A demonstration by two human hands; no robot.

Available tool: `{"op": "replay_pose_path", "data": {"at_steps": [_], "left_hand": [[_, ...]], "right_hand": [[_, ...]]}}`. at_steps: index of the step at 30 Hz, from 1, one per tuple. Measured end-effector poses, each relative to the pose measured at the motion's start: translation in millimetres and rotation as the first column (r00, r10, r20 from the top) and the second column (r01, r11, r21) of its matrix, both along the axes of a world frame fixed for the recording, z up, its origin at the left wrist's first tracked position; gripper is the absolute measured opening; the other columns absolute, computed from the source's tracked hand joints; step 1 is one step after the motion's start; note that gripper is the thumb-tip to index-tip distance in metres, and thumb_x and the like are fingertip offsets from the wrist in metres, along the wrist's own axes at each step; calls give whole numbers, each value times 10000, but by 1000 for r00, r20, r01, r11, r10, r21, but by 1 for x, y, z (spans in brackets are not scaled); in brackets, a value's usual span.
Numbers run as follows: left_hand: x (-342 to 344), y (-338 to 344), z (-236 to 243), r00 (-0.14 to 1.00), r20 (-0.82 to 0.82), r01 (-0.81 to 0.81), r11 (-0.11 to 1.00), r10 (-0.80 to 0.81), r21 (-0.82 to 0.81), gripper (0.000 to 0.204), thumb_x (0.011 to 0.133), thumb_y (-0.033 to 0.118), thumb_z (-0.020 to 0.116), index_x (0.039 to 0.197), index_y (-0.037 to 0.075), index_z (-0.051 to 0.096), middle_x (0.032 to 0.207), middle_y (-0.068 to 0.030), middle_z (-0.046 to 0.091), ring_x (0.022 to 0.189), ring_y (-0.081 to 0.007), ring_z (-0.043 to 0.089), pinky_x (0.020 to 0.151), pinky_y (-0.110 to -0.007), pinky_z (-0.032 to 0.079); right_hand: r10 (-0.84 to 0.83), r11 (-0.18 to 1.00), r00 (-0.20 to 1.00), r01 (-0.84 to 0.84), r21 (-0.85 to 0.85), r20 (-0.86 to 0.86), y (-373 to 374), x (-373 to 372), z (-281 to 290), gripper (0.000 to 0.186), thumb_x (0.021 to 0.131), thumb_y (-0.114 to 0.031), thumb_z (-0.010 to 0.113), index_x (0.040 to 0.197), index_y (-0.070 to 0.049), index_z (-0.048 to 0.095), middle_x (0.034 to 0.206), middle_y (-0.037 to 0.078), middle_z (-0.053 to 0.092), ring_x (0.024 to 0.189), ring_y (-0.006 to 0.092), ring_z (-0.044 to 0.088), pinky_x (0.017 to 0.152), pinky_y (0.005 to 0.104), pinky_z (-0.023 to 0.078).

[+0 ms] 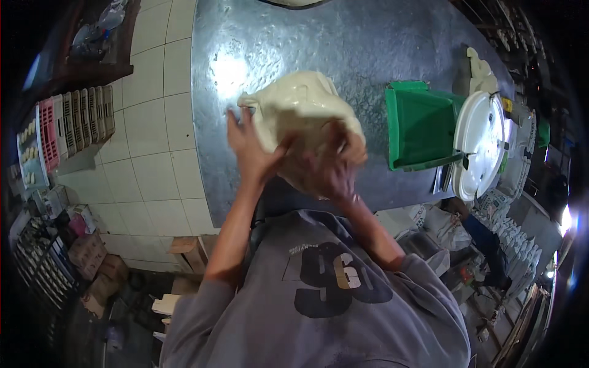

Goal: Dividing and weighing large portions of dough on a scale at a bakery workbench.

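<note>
A large, smooth lump of pale dough (304, 92) lies on the metal table (368, 37) in front of me. At its left edge is my left hand (253, 147), with spread fingers pointing away from me and the thumb reaching toward the dough. My right hand (337, 162) is over the near right part of the dough. Motion smears its fingers, so whether they grip the dough is unclear. A shadow darkens the dough between the two hands.
A green plastic bin (423, 126) stands right of the dough, beside a round white lid (481, 144). Stacked crates (80, 126) are at the left, beyond the tiled floor (144, 135). A cardboard box (187, 251) sits near the table's left near corner.
</note>
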State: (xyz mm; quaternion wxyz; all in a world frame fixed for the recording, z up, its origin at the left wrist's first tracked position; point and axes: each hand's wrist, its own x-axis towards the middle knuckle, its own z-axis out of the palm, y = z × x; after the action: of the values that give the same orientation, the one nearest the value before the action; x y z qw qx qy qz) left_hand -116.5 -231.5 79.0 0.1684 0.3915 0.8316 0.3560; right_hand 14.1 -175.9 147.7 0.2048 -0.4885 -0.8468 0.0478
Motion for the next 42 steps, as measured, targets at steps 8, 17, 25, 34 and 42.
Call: {"op": "replay_pose_path", "data": {"at_steps": [8, 17, 25, 34, 42], "left_hand": [[-76, 143, 13, 833, 535, 191, 981, -141, -40, 729, 819, 498, 667, 1285, -36, 495, 952, -227, 664, 855, -300, 663, 742, -391, 552], [-55, 63, 104, 365, 878, 437, 889, -311, 133, 578, 877, 431, 638, 1217, -34, 587, 1100, -214, 642, 897, -271, 663, 690, -302, 560], [-71, 17, 196, 907, -207, 375, 479, -366, 794, 483, 633, 290, 850, 978, -9, 691, 860, -130, 686, 689, -207, 620, 667, -317, 522], [-75, -69, 34, 686, 587, 692, 634, -430, -346, 400, 777, 335, 721, 966, -14, 682, 836, -129, 690, 633, -193, 598, 628, -324, 492], [-126, 64, -27, 654, -704, 229, 959, -277, -165, 812, 825, 558, 597, 1447, 89, 367, 1337, -218, 511, 1150, -371, 546, 1020, -429, 401]], "right_hand": [[-223, 838, 907, -9, -545, -357, 176, -13, -47, 614, 876, -478, 602, 1310, -58, 492, 1154, 200, 553, 976, 277, 554, 833, 400, 453], [-476, 368, 727, -346, -863, -495, 84, 25, 61, 433, 858, -381, 690, 1003, 28, 674, 897, 111, 689, 724, 159, 640, 605, 259, 516], [603, 788, 286, -357, 502, -745, 73, -8, 151, 419, 793, -371, 683, 957, 14, 664, 767, 81, 633, 655, 181, 581, 551, 300, 451], [514, 438, 857, -275, -856, -12, 50, 95, -12, 329, 792, -317, 738, 1016, -81, 689, 905, 86, 690, 699, 228, 613, 642, 340, 484], [-195, 850, 733, -206, -486, -651, 107, 36, -46, 727, 935, -301, 591, 1490, -47, 196, 1540, 190, 194, 1415, 323, 209, 1152, 394, 179]]}}
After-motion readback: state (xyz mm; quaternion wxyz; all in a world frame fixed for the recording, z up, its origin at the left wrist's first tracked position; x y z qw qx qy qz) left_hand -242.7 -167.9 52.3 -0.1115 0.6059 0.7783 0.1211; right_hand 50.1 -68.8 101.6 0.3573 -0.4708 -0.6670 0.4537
